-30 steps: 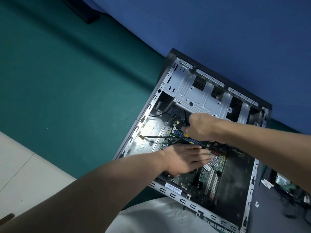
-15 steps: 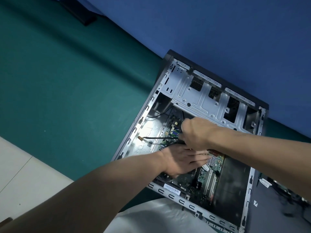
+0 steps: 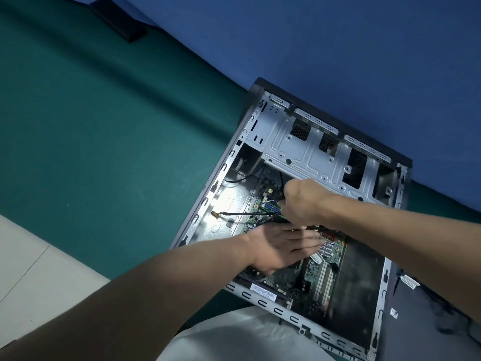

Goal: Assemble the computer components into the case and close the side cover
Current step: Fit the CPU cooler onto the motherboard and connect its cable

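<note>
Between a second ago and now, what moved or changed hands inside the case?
The curled right hand shifted slightly left over the motherboard, toward the coloured wires; what it grips is hidden. Nothing was visibly taken up or let go. The left hand stays flat on the board, and the case and black cable lie as before.

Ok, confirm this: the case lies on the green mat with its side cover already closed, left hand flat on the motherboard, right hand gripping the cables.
Wrong on the cover: the head view shows the case open, its inside exposed. The rest holds: it lies on the green mat, left hand flat on the motherboard, right hand gripping the cables.
</note>
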`<state>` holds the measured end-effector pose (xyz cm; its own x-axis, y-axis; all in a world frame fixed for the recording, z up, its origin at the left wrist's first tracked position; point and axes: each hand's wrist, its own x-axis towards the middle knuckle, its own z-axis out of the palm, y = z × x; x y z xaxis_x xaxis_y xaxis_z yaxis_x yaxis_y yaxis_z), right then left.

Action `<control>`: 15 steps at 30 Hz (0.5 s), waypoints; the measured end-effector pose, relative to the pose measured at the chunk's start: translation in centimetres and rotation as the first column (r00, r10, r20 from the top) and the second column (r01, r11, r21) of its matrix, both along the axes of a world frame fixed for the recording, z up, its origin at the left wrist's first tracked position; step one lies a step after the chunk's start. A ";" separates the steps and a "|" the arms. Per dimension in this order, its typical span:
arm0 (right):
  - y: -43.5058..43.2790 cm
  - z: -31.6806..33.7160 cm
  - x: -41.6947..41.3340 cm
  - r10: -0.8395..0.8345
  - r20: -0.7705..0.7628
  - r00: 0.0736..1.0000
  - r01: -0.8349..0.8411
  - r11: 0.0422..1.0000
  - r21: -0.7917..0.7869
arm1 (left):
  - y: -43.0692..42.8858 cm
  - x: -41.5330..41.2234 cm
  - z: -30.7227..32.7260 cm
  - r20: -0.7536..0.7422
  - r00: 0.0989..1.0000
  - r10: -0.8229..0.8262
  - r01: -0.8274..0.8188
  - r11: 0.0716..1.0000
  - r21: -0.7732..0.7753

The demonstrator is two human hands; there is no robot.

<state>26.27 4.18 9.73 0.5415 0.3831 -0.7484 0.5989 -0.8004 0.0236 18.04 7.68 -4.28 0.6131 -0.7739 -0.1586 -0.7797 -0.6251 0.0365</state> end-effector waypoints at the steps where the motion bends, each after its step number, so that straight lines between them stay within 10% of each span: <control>1: 0.0 0.2 -0.2 0.043 -0.023 0.999 -0.043 0.999 -0.018 | 0.0 -0.2 -0.5 0.016 1.000 0.017 -0.017 0.999 -0.027; 8: -0.1 2.3 -1.2 0.795 0.235 0.559 -0.816 0.577 -0.010 | 0.1 -0.4 0.5 -0.081 0.992 0.097 -0.104 0.990 -0.097; 13: -0.4 0.4 -0.4 0.218 0.136 0.966 -0.236 0.963 0.133 | -0.1 -0.4 -0.2 0.018 0.999 0.050 -0.050 0.999 -0.002; 15: 0.1 -0.3 0.1 -0.160 0.082 0.984 0.148 0.980 0.135 | -0.1 -0.4 -0.2 0.006 0.999 0.031 -0.031 0.999 -0.011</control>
<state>26.36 4.29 9.47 0.6657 0.3791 -0.6427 0.4683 -0.8828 -0.0356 17.67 7.61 -4.47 0.6380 -0.7560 -0.1467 -0.7599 -0.6489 0.0390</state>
